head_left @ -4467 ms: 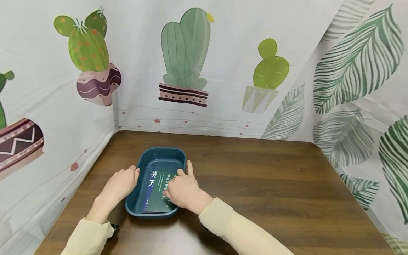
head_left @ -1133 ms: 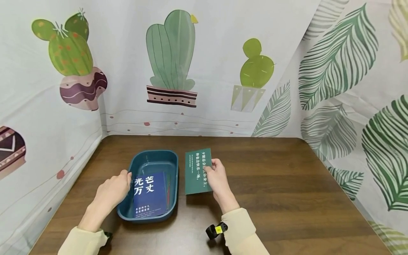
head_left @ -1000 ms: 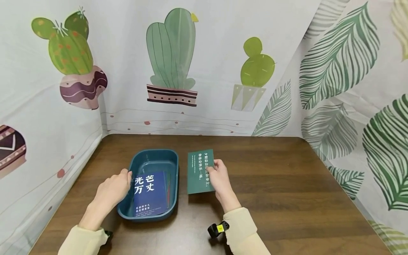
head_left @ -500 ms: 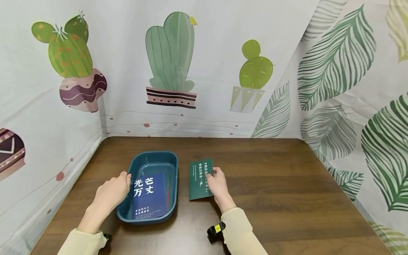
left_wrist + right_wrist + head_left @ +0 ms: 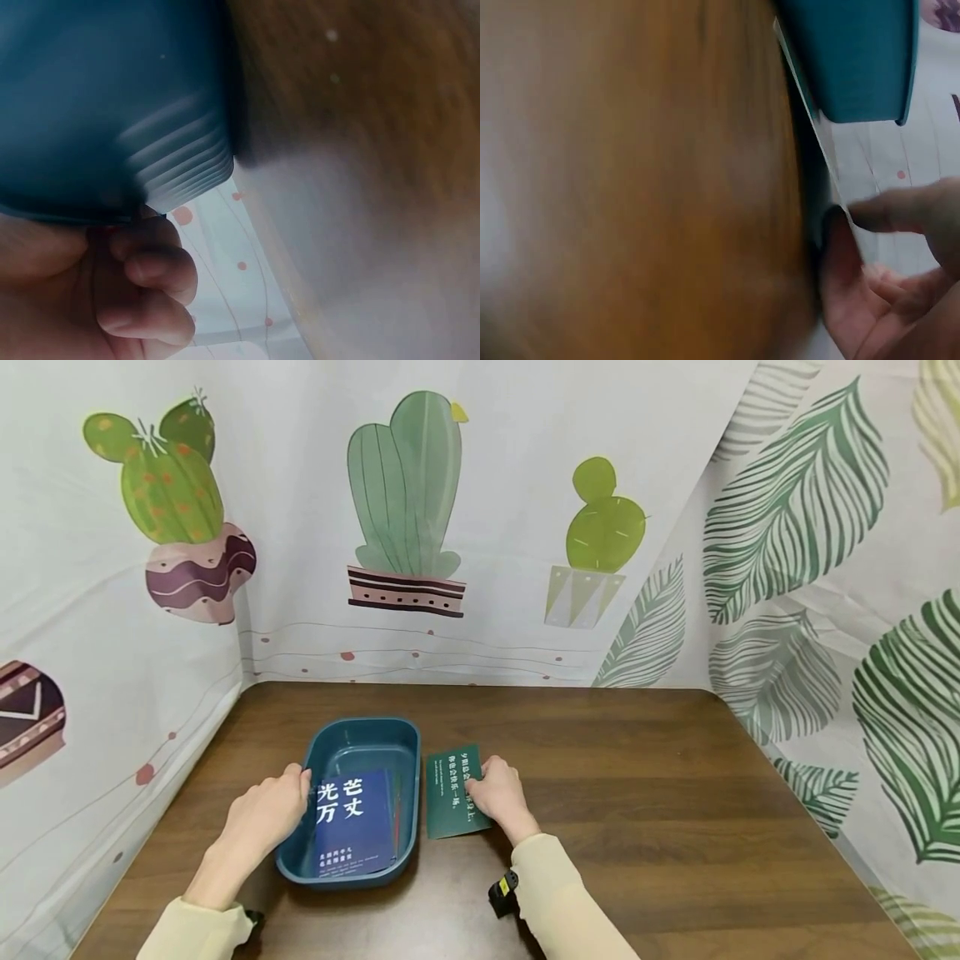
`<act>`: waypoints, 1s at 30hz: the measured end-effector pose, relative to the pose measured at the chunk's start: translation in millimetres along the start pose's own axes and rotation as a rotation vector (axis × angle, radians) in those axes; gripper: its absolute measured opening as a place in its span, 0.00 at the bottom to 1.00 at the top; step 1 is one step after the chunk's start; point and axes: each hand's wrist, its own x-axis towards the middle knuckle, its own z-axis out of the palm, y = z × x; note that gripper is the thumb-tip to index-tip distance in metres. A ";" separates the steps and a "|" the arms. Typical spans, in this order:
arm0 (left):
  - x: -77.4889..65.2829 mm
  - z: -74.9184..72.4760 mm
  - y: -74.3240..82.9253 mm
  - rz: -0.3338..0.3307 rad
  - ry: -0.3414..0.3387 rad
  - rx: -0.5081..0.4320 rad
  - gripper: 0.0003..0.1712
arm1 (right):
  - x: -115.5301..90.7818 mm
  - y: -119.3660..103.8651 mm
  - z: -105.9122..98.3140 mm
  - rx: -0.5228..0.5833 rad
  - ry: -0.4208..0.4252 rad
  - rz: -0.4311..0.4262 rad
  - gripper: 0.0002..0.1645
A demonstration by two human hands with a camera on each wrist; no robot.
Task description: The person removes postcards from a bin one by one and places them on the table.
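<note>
A blue plastic tray (image 5: 363, 732) stands on the left part of the table, and my left hand (image 5: 262, 810) grips its left rim. In the left wrist view the fingers (image 5: 161, 274) curl under the rim beside the ribbed wall. Inside the tray lies a dark blue card (image 5: 356, 831) with white characters; edges of other cards show under its right side. Just right of the tray, my right hand (image 5: 498, 793) pinches a green card (image 5: 450, 797) by its right edge, thumb on top. The right wrist view shows this card edge-on, low over the table.
The brown wooden table (image 5: 637, 810) reaches back to a white cloth (image 5: 517, 527) printed with cacti and leaves. A black wrist strap piece (image 5: 504, 895) hangs by the right sleeve.
The green card came out of the tray, uncovering the blue card. Over the last second my right hand lowered it toward the table and shifted slightly left. The left hand stayed on the rim.
</note>
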 end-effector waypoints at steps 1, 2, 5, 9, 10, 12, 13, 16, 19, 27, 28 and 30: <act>-0.1 -0.3 0.2 0.000 -0.003 -0.001 0.20 | 1.4 -1.0 -1.2 -0.020 -0.021 -0.004 0.13; -0.3 -0.5 0.3 0.000 -0.003 -0.001 0.20 | 2.3 -2.3 -2.7 -0.034 -0.049 -0.002 0.14; -1.3 -1.0 0.5 0.003 -0.004 -0.002 0.20 | 3.1 -5.6 -7.2 -0.069 -0.118 0.010 0.16; -1.9 -0.9 0.6 0.001 -0.011 -0.001 0.20 | 3.6 -7.5 -11.6 -0.123 -0.177 0.023 0.18; -1.9 -0.9 0.7 -0.002 -0.015 0.000 0.20 | 4.3 -7.3 -12.3 -0.136 -0.185 0.022 0.18; -1.6 -0.9 0.8 -0.007 -0.021 0.002 0.20 | 6.1 -7.1 -13.6 -0.164 -0.201 0.015 0.17; -1.5 -0.8 0.8 -0.008 -0.023 0.003 0.20 | 7.2 -6.6 -14.1 -0.174 -0.208 0.013 0.17; -1.2 -0.4 0.5 -0.010 -0.023 0.004 0.20 | 10.0 -4.1 -14.8 -0.186 -0.231 0.002 0.19; -0.7 0.0 0.1 -0.006 -0.018 0.006 0.20 | 12.1 -1.2 -15.1 -0.179 -0.258 -0.008 0.20; 0.2 0.2 0.1 -0.001 -0.011 0.005 0.20 | 14.5 4.2 -15.4 -0.160 -0.274 -0.057 0.20; -0.1 0.3 0.1 -0.001 -0.008 0.004 0.20 | 14.3 4.8 -15.2 -0.161 -0.272 -0.068 0.19; -0.8 1.0 0.2 0.000 -0.004 0.003 0.19 | 13.7 6.2 -14.5 -0.157 -0.270 -0.082 0.18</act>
